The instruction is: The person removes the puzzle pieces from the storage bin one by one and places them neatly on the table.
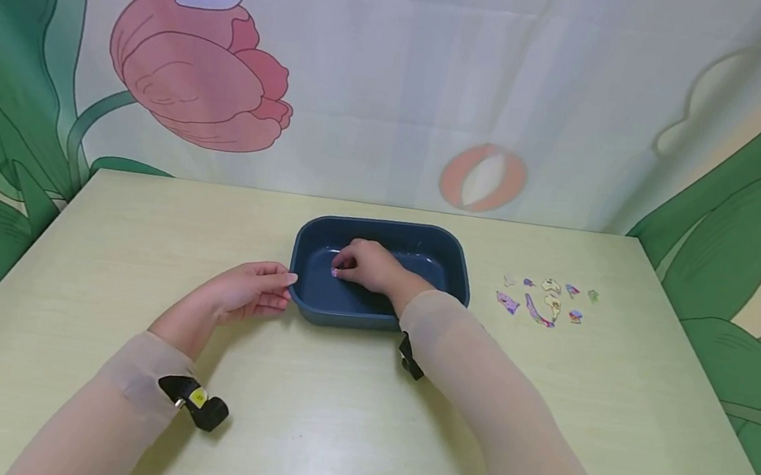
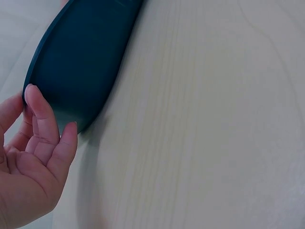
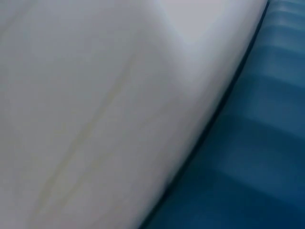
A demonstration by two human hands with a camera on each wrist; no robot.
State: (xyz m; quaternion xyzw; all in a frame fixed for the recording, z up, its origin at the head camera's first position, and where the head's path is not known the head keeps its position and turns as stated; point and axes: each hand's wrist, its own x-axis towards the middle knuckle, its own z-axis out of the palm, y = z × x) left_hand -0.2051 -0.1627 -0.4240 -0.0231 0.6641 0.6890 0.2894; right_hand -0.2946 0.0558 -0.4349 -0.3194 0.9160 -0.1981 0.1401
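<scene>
A dark blue rectangular tray stands on the table. At its left end my left hand holds the rim, thumb at the top edge and fingers along the outer wall. The left wrist view shows the same hand curled at the end of the tray. Reaching into the tray from the right, my right hand pinches a tiny pinkish-purple piece, like a sticker, low over the tray floor. Most of that piece is hidden by the fingers. The right wrist view shows only tabletop and the tray's blue outer wall, blurred.
Right of the tray lie several small colourful sticker-like cutouts, among them a purple piece, a long curved piece and a green one. Behind the pale wooden table hangs a printed curtain.
</scene>
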